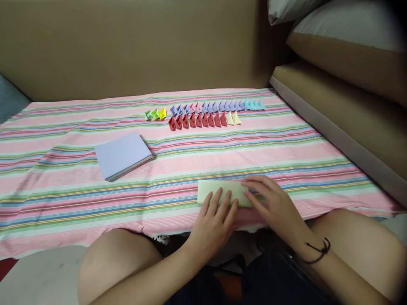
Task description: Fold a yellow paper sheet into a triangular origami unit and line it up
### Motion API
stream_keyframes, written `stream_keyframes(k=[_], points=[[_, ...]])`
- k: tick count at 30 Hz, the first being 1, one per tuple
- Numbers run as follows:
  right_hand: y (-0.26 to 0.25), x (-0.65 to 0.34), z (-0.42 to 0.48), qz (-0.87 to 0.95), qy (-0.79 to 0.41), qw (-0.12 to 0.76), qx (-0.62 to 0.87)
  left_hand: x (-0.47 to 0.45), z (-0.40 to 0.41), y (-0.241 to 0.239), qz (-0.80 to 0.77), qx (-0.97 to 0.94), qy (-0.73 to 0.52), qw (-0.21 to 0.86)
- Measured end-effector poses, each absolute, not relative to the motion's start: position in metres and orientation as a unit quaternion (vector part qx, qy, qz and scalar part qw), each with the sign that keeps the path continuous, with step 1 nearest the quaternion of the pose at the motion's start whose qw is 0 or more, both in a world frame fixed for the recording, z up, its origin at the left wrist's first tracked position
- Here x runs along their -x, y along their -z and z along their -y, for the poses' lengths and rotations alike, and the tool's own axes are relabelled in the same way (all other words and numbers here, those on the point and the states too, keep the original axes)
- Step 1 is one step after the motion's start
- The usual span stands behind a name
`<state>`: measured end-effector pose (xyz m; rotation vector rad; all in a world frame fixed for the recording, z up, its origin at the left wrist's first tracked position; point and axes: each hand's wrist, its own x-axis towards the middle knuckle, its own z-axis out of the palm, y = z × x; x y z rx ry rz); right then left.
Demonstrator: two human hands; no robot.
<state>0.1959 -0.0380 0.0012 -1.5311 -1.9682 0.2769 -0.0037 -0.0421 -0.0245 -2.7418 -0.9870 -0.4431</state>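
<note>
A pale green sheet of paper (210, 189), folded into a long narrow strip, lies flat on the striped cloth near its front edge. My left hand (216, 218) rests on the strip's lower middle with its fingers spread and stretched out. At the strip's right end, my right hand (270, 199) has its thumb and fingers closed around the paper's edge. A black cord bracelet (319, 250) circles my right wrist.
A stack of lavender paper (124, 154) lies to the left. Behind stand rows of small folded paper boats: red ones (199, 120), yellow and green ones (155, 114), and purple, pink and turquoise ones (222, 106). Cushions (343, 110) border the right side.
</note>
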Motion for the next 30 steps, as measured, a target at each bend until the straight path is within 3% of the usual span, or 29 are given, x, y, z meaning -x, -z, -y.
stream_keyframes(k=[5, 11, 14, 19, 24, 30], points=[[0.018, -0.196, 0.054, 0.808, -0.094, 0.264, 0.517, 0.003, 0.041, 0.024, 0.353, 0.924, 0.125, 0.078], [0.003, -0.207, 0.031, 0.704, -0.21, 0.28, 0.619, 0.005, 0.035, 0.022, 0.354, 0.923, 0.134, 0.073], [-0.009, -0.211, 0.007, 0.684, -0.313, 0.203, 0.627, 0.006, 0.03, 0.017, 0.349, 0.923, 0.141, 0.079], [-0.02, -0.209, -0.016, 0.689, -0.345, 0.127, 0.624, 0.006, 0.021, 0.006, 0.341, 0.924, 0.14, 0.103], [-0.026, -0.213, -0.029, 0.669, -0.407, 0.162, 0.6, 0.0, 0.013, -0.005, 0.339, 0.924, 0.122, 0.131], [-0.021, -0.218, -0.047, 0.652, -0.384, 0.24, 0.608, -0.007, -0.007, -0.011, 0.359, 0.917, 0.109, 0.133]])
